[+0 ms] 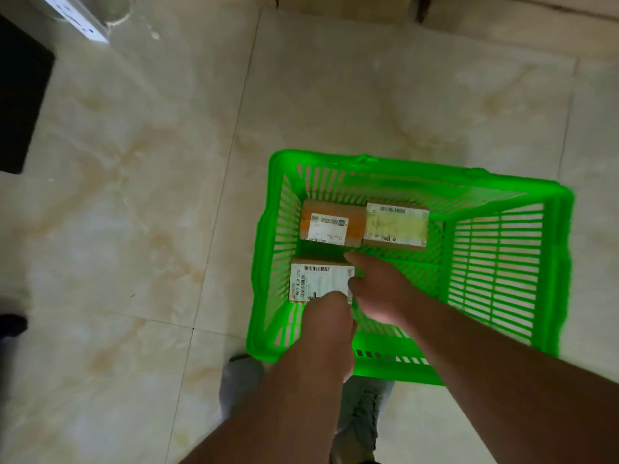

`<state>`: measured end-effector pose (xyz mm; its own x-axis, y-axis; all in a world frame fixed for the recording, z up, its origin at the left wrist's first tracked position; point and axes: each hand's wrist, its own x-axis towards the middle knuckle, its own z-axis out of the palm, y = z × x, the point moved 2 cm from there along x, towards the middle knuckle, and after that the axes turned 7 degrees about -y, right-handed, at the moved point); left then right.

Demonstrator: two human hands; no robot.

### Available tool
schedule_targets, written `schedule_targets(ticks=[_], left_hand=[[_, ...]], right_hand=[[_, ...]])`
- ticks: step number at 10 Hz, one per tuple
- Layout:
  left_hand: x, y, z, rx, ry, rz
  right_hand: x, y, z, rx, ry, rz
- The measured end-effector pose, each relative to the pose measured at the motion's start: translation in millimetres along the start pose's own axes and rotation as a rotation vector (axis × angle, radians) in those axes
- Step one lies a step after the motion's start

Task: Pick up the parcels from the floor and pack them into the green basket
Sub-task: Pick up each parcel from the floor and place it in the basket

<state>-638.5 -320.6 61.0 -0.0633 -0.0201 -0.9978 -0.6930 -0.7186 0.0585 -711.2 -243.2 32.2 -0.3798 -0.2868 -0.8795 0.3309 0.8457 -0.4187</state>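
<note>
The green basket [502, 262] stands on the tiled floor with three parcels inside. An orange-brown parcel [330, 226] and a parcel with a yellowish label [397, 226] lie side by side against the far wall. A white-labelled parcel [318, 283] lies at the near left of the basket floor. My left hand [330, 318] is curled over that parcel's near edge and grips it. My right hand [376, 286] reaches in from the right, and its straight fingers touch the parcel's right edge.
Beige marble tiles [134, 195] surround the basket. A dark mat [20, 95] lies at the far left, and a white object [80, 18] leans at the top left. My shoes [361, 416] are just in front of the basket's near rim.
</note>
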Motion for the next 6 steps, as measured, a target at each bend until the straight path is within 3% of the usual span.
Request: schedule_targets(ticks=[3,5,6], left_hand=[[-82.0,-22.9,2.4,0.936,-0.111,0.371],[-148.0,-69.7,-14.4,1.352,-0.279,0.371],[-168.4,-102.0,-18.1,1.485,-0.327,0.357]], right_hand=[[-148.5,46.0,11.5,0.713,0.282,0.063],[-268.7,104.1,82.4,1.100,0.497,0.255],[-314.4,129.8,118.7,1.260,0.518,0.323]])
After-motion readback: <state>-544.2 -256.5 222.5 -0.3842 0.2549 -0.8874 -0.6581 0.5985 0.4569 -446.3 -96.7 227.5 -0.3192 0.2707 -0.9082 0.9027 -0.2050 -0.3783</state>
